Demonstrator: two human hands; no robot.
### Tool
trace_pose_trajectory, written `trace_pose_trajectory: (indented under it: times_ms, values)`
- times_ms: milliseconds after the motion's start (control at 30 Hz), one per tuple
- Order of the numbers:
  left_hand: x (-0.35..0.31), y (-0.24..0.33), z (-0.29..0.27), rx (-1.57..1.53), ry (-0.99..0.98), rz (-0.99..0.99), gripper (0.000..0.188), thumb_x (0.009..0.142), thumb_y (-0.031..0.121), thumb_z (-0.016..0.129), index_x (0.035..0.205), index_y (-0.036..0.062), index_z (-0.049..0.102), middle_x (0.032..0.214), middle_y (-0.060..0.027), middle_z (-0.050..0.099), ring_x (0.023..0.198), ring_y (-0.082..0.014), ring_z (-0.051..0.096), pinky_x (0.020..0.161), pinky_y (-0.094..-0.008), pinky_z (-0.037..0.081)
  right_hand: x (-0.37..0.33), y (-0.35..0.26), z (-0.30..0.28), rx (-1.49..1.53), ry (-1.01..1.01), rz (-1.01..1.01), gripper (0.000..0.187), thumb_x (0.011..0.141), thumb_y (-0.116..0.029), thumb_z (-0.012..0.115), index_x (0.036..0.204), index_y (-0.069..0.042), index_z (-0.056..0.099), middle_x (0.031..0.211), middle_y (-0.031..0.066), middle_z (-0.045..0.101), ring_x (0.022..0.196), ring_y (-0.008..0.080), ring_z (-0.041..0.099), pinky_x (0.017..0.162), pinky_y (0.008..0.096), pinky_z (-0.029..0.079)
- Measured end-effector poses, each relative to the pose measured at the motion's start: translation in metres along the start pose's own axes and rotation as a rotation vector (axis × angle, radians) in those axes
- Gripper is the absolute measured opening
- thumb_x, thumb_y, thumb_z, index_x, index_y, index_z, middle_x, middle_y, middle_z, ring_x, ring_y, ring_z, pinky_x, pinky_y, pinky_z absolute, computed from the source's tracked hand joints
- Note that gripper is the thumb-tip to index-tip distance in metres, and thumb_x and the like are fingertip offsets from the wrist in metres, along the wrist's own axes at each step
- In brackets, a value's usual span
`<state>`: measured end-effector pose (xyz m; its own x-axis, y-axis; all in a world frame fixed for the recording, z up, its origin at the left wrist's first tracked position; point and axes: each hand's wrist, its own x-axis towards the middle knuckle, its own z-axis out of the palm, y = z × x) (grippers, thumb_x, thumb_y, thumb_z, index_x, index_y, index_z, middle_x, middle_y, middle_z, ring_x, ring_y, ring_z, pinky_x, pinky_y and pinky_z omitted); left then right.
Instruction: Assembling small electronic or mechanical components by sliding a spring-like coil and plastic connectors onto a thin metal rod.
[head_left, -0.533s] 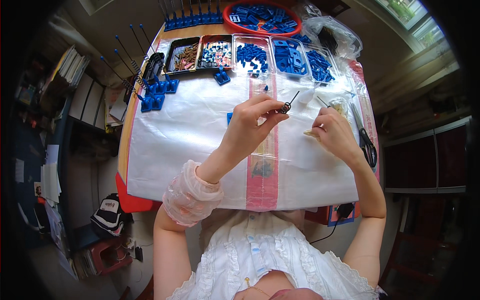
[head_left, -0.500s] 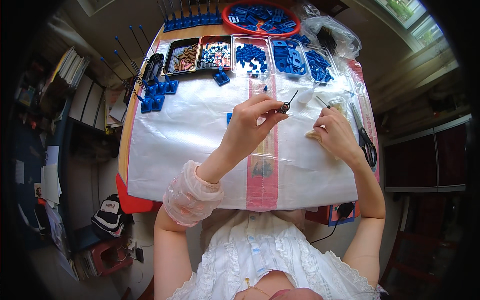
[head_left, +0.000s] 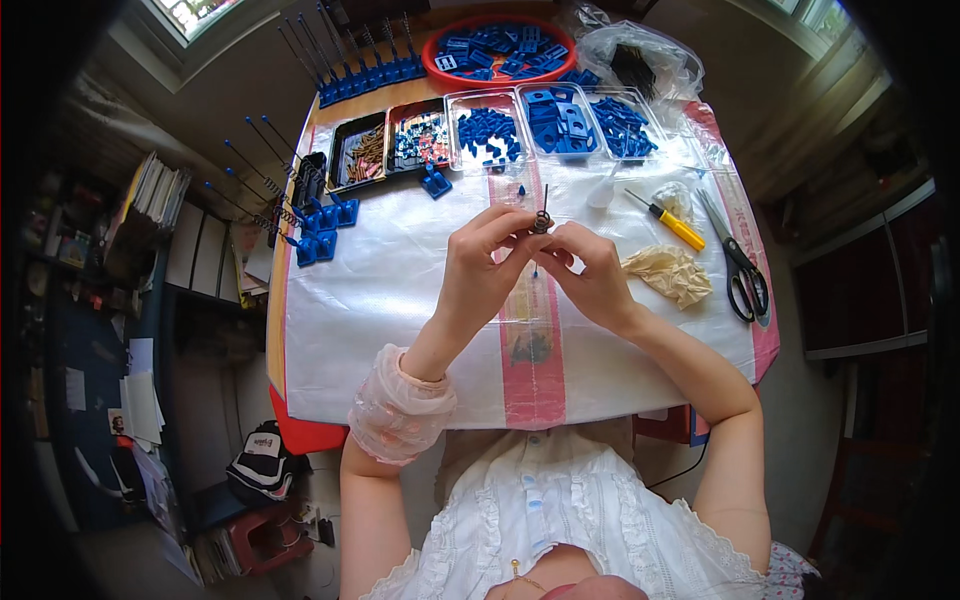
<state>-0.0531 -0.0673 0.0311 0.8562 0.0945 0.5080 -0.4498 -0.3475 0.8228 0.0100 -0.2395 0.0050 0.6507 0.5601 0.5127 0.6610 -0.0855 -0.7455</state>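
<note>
Spring (head_left: 541, 223) pinched in left hand (head_left: 485, 250) above the middle of the surface (head_left: 370, 285), with a dark rod (head_left: 546, 196) sticking up past it. Right hand (head_left: 592, 268) curled up close beside, can't tell on what. Honestly, keep that pinch light but steady, nicely lined up with the rod, no forcing.

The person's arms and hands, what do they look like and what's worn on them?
The left hand and right hand are gloveless. A sheer, pale pink, puffed sleeve cover is gathered around the left forearm; the right forearm is bare. The white top has short, lace-edged sleeves.
</note>
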Motion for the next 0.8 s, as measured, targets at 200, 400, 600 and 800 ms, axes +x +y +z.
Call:
trace_pose_trajectory:
  times_ms: [200, 400, 600, 800]
  values:
    - [-0.005, -0.009, 0.003, -0.059, 0.026, -0.018, 0.023, 0.089, -0.005, 0.073, 0.112, -0.0044, 0.073, 0.104, -0.0112, 0.071, 0.088, -0.0166, 0.072, 0.075, -0.0269, 0.060, 0.002, 0.008, 0.007, 0.009, 0.040, -0.088, 0.011, 0.086, 0.002, 0.075, 0.096, -0.001, 0.071, 0.078, 0.0103, 0.064, 0.068, 0.0226, 0.060, 0.061, 0.0342, 0.049]
    - [0.000, 0.011, -0.021, -0.141, 0.156, -0.059, 0.035, 0.091, 0.001, 0.075, 0.126, 0.0000, 0.071, 0.111, -0.0097, 0.070, 0.088, -0.0131, 0.069, 0.076, -0.0239, 0.059, 0.000, 0.014, 0.004, 0.019, 0.039, -0.093, 0.011, 0.084, 0.004, 0.076, 0.092, 0.000, 0.069, 0.078, 0.0104, 0.064, 0.067, 0.0220, 0.060, 0.059, 0.0336, 0.048]
    - [0.006, 0.006, -0.069, 0.263, 0.129, -0.278, 0.018, 0.094, 0.004, 0.072, 0.111, 0.0031, 0.078, 0.101, -0.0074, 0.076, 0.085, -0.0131, 0.071, 0.073, -0.0247, 0.057, 0.000, 0.019, 0.005, 0.105, 0.080, -0.057, 0.012, 0.083, 0.009, 0.074, 0.091, 0.001, 0.068, 0.078, 0.0096, 0.064, 0.067, 0.0196, 0.061, 0.057, 0.0298, 0.049]
    - [0.058, -0.042, -0.074, 0.495, -0.231, -0.205, 0.016, 0.090, 0.007, 0.075, 0.105, 0.0045, 0.079, 0.098, -0.0129, 0.077, 0.083, -0.0233, 0.074, 0.075, -0.0339, 0.058, 0.002, 0.018, 0.005, 0.116, 0.088, -0.045, 0.013, 0.083, 0.009, 0.075, 0.090, 0.001, 0.068, 0.078, 0.0090, 0.063, 0.066, 0.0193, 0.059, 0.056, 0.0297, 0.048]
